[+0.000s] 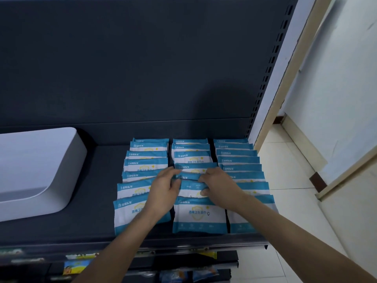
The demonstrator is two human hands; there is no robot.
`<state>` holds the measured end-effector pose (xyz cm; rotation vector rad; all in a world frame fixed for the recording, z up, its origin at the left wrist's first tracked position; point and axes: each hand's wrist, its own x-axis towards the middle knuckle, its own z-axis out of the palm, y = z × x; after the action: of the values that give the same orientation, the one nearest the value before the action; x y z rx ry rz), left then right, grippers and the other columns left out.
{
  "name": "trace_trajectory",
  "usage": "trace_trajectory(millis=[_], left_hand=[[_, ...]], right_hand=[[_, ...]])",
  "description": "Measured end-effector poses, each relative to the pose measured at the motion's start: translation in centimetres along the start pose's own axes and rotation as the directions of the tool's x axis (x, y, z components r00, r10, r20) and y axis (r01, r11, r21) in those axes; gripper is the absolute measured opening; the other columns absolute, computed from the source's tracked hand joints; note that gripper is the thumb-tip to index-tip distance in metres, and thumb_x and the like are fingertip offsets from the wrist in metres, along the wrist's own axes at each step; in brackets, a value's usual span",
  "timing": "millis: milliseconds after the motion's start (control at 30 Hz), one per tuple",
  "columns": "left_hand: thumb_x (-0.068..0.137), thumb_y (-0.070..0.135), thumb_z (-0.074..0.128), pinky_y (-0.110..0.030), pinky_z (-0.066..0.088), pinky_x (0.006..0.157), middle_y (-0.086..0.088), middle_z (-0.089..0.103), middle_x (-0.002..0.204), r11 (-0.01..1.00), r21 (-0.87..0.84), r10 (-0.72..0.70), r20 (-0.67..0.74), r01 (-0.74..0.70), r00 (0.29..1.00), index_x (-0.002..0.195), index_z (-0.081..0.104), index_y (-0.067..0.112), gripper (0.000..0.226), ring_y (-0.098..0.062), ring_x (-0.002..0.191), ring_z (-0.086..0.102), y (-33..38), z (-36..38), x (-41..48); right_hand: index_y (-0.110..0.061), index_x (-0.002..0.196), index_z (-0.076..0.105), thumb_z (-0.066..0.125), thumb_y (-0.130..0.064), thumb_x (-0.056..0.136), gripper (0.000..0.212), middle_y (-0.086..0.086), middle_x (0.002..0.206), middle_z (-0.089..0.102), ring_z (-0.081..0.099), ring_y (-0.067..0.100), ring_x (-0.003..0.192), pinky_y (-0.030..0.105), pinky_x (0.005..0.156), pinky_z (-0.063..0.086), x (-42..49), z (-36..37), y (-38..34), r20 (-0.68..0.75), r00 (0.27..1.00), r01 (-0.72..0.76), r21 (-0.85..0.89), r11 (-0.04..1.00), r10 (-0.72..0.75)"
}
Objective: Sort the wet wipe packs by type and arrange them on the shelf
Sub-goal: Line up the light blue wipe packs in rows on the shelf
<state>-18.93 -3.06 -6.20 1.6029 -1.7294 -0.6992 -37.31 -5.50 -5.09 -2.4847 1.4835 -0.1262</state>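
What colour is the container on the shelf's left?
The container is white; head view shows it.

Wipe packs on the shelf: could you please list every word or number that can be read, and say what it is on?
"酒精卫生湿巾", as best it reads, upside down to the camera: front pack, middle column.
"10": held pack, gripped by the left hand and right hand.
Brand line on the packs' blue bands: too blurred to read.
Labels on the goods on the lower shelf: blurred, unreadable.
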Motion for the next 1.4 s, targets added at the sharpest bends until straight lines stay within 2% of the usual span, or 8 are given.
trace_trajectory(millis=[133,367,467,633,900,1033,1167,1400], left_hand=[[0.091,0.025,0.063,-0.020,0.043,0.091,0.017,0.052,0.113,0.977,-0.209,-0.065,-0.119,0.039,0.991,0.128,0.047,0.021,0.040,-0.004,0.108,0.052,0.8,-0.7,-0.2],[0.086,0.015,0.069,-0.030,0.056,0.079,0.000,0.067,0.104,0.960,-0.230,-0.143,0.095,0.161,0.985,0.112,0.055,0.012,0.030,-0.014,0.094,0.065,1.9,0.1,1.2],[0.089,0.014,0.066,-0.016,0.048,0.058,0.001,0.064,0.092,0.972,-0.195,-0.124,0.043,0.130,0.991,0.106,0.048,0.013,0.025,-0.009,0.076,0.061,2.1,-0.8,1.7],[0.088,0.021,0.067,-0.019,0.036,0.054,0.003,0.057,0.076,0.998,0.045,0.039,0.032,-0.041,0.999,0.096,0.053,0.016,0.017,-0.008,0.061,0.047,0.4,-2.8,2.9],[0.092,0.019,0.063,-0.005,0.037,0.081,0.011,0.061,0.110,0.990,0.040,0.123,0.232,-0.136,0.965,0.121,0.065,0.014,0.030,-0.003,0.103,0.055,0.1,-2.7,3.4],[0.096,0.018,0.057,0.003,0.034,0.077,0.012,0.060,0.113,0.977,0.059,0.175,0.326,-0.205,0.929,0.122,0.064,0.013,0.028,-0.002,0.102,0.053,0.5,-2.0,3.6],[0.097,0.016,0.054,-0.012,0.039,0.086,0.003,0.063,0.117,0.972,0.067,0.185,0.386,-0.227,0.904,0.118,0.063,0.011,0.024,-0.006,0.105,0.055,0.7,-0.7,3.6],[0.094,0.017,0.059,-0.011,0.037,0.078,-0.001,0.063,0.104,0.937,0.080,0.297,0.338,-0.341,0.893,0.108,0.067,0.009,0.018,-0.009,0.095,0.055,-0.5,-0.2,2.8]], right_hand=[[-0.011,0.100,0.059,0.065,-0.016,0.086,0.016,0.003,0.099,0.057,0.054,0.018,0.091,0.024,0.073,0.036,0.2,-1.4,-0.2,-0.141,0.971,-0.133,0.343,0.930,0.191],[-0.009,0.095,0.058,0.070,-0.012,0.084,0.017,0.007,0.096,0.067,0.065,0.023,0.090,0.036,0.080,0.056,0.4,-1.2,-1.7,-0.018,0.870,-0.196,0.904,0.380,0.493],[-0.013,0.100,0.057,0.067,-0.014,0.086,0.017,-0.004,0.092,0.063,0.060,0.011,0.087,0.015,0.073,0.047,-0.3,-1.2,-1.7,-0.118,0.891,-0.214,0.743,0.634,0.439],[-0.012,0.119,0.052,0.073,-0.039,0.078,0.053,0.004,0.115,0.053,0.050,0.022,0.108,0.036,0.092,0.044,-2.4,-0.3,-2.0,0.210,0.974,-0.114,0.116,0.987,0.088],[-0.011,0.120,0.049,0.073,-0.044,0.075,0.061,0.008,0.122,0.044,0.038,0.027,0.117,0.043,0.098,0.038,-2.6,0.0,-3.1,0.296,0.950,-0.065,-0.109,0.992,0.095],[-0.014,0.110,0.049,0.075,-0.034,0.075,0.048,0.003,0.111,0.055,0.051,0.022,0.102,0.039,0.093,0.040,-3.3,-0.2,-3.4,0.229,0.971,-0.070,0.002,0.998,0.067],[-0.015,0.105,0.049,0.072,-0.034,0.077,0.041,0.000,0.103,0.058,0.048,0.017,0.084,0.030,0.078,0.032,-4.1,-0.1,-3.2,0.105,0.994,0.021,0.017,1.000,-0.023],[-0.010,0.110,0.054,0.069,-0.036,0.081,0.042,0.007,0.108,0.058,0.054,0.026,0.100,0.037,0.087,0.039,-4.4,0.4,-2.5,-0.020,0.996,0.088,-0.087,0.992,-0.090]])
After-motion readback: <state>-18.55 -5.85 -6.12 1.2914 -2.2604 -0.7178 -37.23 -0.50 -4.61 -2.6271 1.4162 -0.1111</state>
